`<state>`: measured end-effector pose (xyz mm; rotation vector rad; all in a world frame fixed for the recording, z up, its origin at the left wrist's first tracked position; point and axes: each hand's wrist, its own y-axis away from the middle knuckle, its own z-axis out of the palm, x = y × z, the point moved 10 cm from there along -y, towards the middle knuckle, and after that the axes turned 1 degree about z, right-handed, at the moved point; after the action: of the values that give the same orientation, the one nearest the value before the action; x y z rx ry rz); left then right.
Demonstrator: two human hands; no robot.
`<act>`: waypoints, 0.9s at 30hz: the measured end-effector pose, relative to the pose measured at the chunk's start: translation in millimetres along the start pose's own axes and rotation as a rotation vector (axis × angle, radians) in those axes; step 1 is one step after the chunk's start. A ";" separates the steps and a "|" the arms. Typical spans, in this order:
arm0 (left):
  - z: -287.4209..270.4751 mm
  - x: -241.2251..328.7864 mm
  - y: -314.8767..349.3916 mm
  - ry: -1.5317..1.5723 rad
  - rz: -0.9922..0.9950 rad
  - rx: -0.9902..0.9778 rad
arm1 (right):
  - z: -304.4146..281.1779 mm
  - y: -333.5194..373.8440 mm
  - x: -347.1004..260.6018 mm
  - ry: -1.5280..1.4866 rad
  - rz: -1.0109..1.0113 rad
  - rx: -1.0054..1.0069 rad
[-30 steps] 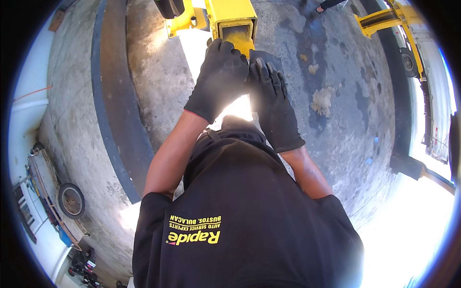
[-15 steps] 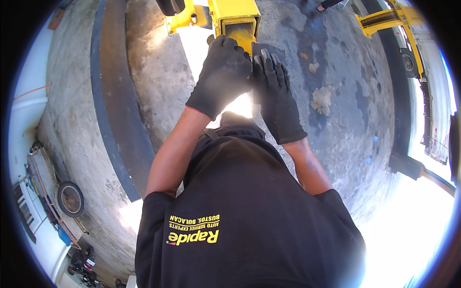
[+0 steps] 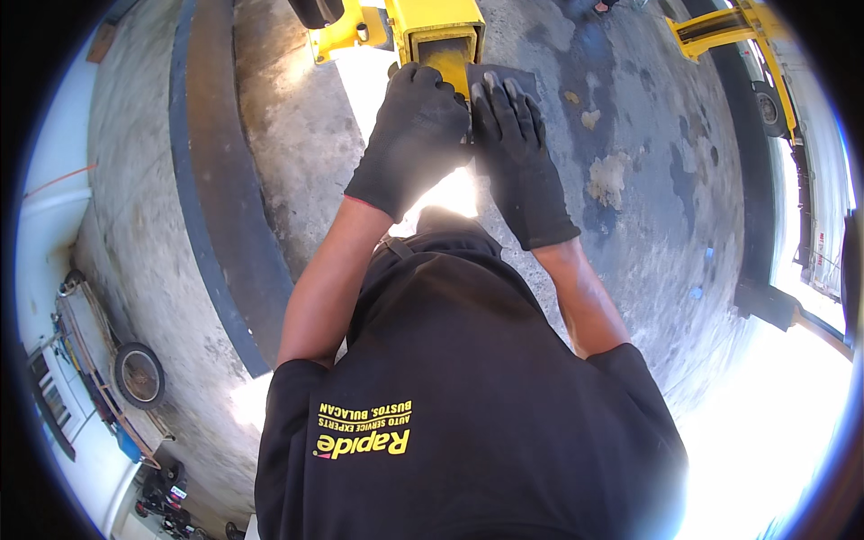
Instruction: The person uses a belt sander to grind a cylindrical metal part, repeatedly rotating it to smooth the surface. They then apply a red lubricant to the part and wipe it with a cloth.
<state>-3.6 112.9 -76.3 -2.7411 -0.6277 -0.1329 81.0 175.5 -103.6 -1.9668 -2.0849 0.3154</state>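
Head view, step: I judge the yellow lift arm (image 3: 438, 36) end is being handled, far centre.
Left hand (image 3: 416, 135): black glove, fingers curled around the arm's end, clamped.
Right hand (image 3: 517, 153): fingers flat and together on a dark pad (image 3: 504, 79) just right of the arm.
Next move: needs steady two-handed pressure, I judge.
Floor (image 3: 297, 162): stained concrete.

Black gloves (image 3: 423, 135), yellow lift arm (image 3: 436, 27) (stained grey floor (image 3: 630, 135))

Stained concrete floor (image 3: 630, 180) in harsh sunlight, dark curved strip (image 3: 216, 207) crossing it.
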 end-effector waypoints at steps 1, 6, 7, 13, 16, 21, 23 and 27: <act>-0.9 -0.2 1.0 0.019 0.007 0.014 | 6.3 -7.3 3.4 0.046 -0.010 -0.023; 6.4 -1.4 0.4 -0.025 0.043 -0.012 | -0.6 7.4 -9.0 0.047 0.002 -0.011; 5.3 -1.5 -0.5 -0.016 0.050 0.024 | -1.0 15.1 -13.7 0.085 -0.002 -0.039; 3.6 2.0 -4.0 -0.028 0.044 -0.007 | 12.6 -5.5 9.3 -0.018 0.027 -0.011; -0.8 0.4 -4.2 0.009 0.017 -0.063 | 18.2 -28.4 24.2 -0.013 0.057 -0.051; 3.4 -1.0 1.3 -0.010 0.041 0.012 | -11.5 15.1 -11.5 0.045 0.066 0.015; -1.0 -1.2 3.8 0.014 0.065 0.067 | -11.8 21.2 -11.6 0.069 0.064 0.014; -0.8 -1.0 -0.9 0.025 0.019 -0.022 | 9.0 -15.4 13.8 0.062 0.059 0.023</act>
<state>-4.8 113.0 -75.5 -2.7613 -0.5964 -0.1709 62.8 188.5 -106.5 -2.0021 -1.9795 0.2841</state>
